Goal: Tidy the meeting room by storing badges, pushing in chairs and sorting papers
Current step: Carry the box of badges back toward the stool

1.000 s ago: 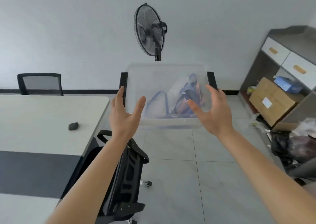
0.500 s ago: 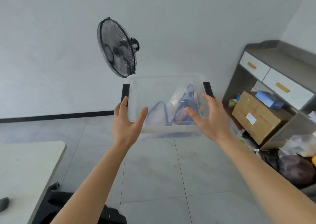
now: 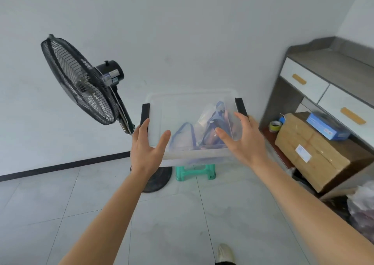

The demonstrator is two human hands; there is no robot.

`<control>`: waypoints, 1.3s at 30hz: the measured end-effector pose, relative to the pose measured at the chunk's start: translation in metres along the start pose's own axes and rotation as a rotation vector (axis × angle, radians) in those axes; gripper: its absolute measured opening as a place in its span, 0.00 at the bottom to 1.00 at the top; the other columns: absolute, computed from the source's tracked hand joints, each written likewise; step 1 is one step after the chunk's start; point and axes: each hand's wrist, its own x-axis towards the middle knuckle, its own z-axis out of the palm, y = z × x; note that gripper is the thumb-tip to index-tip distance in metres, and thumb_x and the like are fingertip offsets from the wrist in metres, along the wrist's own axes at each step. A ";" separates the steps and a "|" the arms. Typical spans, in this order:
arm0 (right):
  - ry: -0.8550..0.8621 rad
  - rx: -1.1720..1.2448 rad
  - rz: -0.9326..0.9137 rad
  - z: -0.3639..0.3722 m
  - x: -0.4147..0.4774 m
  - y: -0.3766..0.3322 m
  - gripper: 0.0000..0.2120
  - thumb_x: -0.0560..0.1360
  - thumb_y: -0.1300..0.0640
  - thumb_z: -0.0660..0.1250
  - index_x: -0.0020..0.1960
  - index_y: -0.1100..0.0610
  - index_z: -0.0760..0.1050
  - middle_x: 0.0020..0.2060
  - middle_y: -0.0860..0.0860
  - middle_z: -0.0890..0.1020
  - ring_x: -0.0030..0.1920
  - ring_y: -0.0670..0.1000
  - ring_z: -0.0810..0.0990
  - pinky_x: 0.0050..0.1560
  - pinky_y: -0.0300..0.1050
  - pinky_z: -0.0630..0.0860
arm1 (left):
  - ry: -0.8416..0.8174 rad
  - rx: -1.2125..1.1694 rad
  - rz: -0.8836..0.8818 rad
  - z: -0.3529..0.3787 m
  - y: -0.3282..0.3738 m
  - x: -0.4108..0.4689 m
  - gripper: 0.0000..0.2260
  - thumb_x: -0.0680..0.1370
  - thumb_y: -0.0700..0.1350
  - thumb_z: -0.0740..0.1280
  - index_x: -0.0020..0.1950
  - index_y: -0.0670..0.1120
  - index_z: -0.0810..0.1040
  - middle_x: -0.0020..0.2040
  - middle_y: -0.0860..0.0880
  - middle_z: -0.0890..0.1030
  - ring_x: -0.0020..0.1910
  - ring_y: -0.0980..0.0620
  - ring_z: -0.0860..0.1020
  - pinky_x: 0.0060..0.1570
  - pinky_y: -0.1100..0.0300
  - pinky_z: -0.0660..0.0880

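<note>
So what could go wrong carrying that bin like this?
The left hand and right hand press the bin with straight fingers, not curled round its black handles, so it might slip and spill the badges. The fan stands close on the left; the bin could knock it. The green stool beneath looks narrower than the bin, so it may tip if set there.
</note>
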 end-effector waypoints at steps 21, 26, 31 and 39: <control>-0.700 -0.131 0.069 0.169 0.384 0.088 0.63 0.54 0.27 0.78 0.79 0.37 0.46 0.77 0.48 0.52 0.76 0.55 0.62 0.71 0.49 0.64 | -0.266 0.202 -0.332 0.172 -0.108 0.374 0.33 0.75 0.58 0.70 0.77 0.49 0.64 0.73 0.45 0.69 0.72 0.44 0.67 0.69 0.46 0.67; -0.778 -0.175 0.200 0.249 0.432 0.133 0.70 0.50 0.27 0.79 0.78 0.35 0.39 0.78 0.49 0.45 0.79 0.57 0.54 0.75 0.56 0.62 | -0.453 0.258 -0.480 0.228 -0.170 0.433 0.33 0.75 0.54 0.70 0.77 0.50 0.63 0.75 0.42 0.65 0.73 0.43 0.64 0.70 0.47 0.65; -0.797 -0.251 0.271 0.307 0.459 0.188 0.71 0.50 0.31 0.81 0.76 0.31 0.33 0.76 0.55 0.49 0.75 0.63 0.60 0.73 0.61 0.66 | -0.561 0.301 -0.534 0.286 -0.218 0.463 0.29 0.76 0.51 0.68 0.76 0.55 0.63 0.79 0.41 0.57 0.78 0.44 0.55 0.70 0.48 0.63; -0.851 -0.312 0.275 0.410 0.486 0.293 0.73 0.54 0.38 0.84 0.75 0.32 0.28 0.75 0.64 0.49 0.72 0.68 0.62 0.71 0.62 0.67 | -0.515 0.317 -0.692 0.386 -0.300 0.475 0.25 0.77 0.49 0.67 0.74 0.58 0.67 0.80 0.45 0.52 0.78 0.44 0.55 0.69 0.47 0.66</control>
